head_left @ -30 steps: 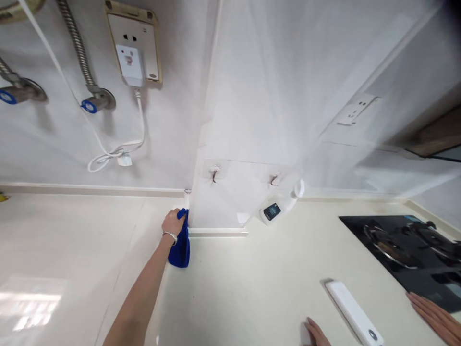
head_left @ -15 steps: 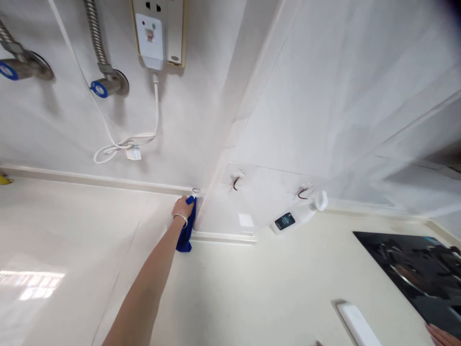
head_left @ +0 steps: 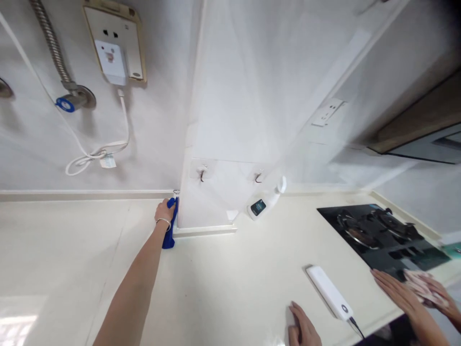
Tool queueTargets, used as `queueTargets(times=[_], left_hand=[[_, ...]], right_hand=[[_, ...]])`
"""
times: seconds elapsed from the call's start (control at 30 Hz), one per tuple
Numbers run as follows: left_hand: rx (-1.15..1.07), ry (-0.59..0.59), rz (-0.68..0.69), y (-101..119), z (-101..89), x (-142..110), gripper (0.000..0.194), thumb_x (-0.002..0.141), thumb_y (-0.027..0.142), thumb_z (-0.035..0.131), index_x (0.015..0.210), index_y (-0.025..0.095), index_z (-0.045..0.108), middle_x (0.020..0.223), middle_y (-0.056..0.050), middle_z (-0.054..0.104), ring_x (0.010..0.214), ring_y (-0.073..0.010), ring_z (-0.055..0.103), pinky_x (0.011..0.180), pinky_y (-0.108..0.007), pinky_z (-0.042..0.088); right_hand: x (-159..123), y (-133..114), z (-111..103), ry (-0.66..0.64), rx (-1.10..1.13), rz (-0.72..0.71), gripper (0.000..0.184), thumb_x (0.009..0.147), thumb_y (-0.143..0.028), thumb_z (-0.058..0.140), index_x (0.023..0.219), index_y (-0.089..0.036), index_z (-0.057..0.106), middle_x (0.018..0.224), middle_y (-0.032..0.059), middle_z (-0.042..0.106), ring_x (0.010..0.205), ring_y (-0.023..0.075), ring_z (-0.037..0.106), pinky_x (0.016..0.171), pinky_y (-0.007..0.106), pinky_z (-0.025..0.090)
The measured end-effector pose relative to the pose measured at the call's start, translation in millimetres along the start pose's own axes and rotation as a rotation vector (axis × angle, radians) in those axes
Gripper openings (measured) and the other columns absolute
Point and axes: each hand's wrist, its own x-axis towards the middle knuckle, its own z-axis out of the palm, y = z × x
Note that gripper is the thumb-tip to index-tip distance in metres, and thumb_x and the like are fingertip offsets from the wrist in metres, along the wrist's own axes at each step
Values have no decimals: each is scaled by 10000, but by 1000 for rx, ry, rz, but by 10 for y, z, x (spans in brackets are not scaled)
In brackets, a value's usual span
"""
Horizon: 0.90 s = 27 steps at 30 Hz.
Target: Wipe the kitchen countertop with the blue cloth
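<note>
Left hand (head_left: 164, 212) clamped on blue cloth (head_left: 169, 230) against wall corner; right hand (head_left: 304, 329) flat, fingers together; bottle (head_left: 264, 203) label unreadable.

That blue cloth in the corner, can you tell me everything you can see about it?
The blue cloth is a deep, plain blue, soft-looking fabric, bunched up rather than spread. The person's left hand grips its upper part and presses it against the edge of the white wall corner, where the wall meets the cream countertop. Its loose lower end hangs down to the counter beside the wrist. Part of it is hidden under the fingers.
</note>
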Motion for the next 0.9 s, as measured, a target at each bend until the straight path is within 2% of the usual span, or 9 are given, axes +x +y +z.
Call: queueTargets(times=[0.13,0.3,0.6,0.73,0.9], left_hand=[[45,8,79,-139,6,-353,363,879,326,488,1227,258,566,1190,-124,603,1083,-260,608,860,-347,491],[61,19,121,-277,16,-665,326,876,307,486,1187,265,575,1138,-100,594,1031,-241,613,837,-328,488],[-56,74,144,-455,101,-1068,271,904,421,488,1065,236,602,977,-71,650,968,-211,624,872,-300,475],[-114,82,92,-476,138,-1143,273,902,434,490,1060,242,601,1004,-70,678,982,-212,631,880,-301,473],[-176,51,-10,-437,143,-1041,287,887,464,500,1054,255,603,1008,-58,708,976,-215,650,849,-290,477]], right_hand=[[-17,-39,18,39,4,49,414,855,-294,403,1213,-169,569,1276,138,625,1142,290,618,985,494,513],[-65,-99,47,89,7,78,437,838,-320,423,1215,-168,582,1267,144,619,1161,290,588,993,503,492],[-84,-67,63,91,6,86,448,840,-333,409,1214,-167,591,1267,145,617,1161,277,579,991,474,483],[-78,-82,37,72,10,63,454,847,-325,389,1224,-159,581,1272,147,614,1157,282,584,992,479,480],[-75,-71,21,60,22,49,462,868,-325,363,1249,-145,551,1303,150,598,1177,284,582,1030,491,458]])
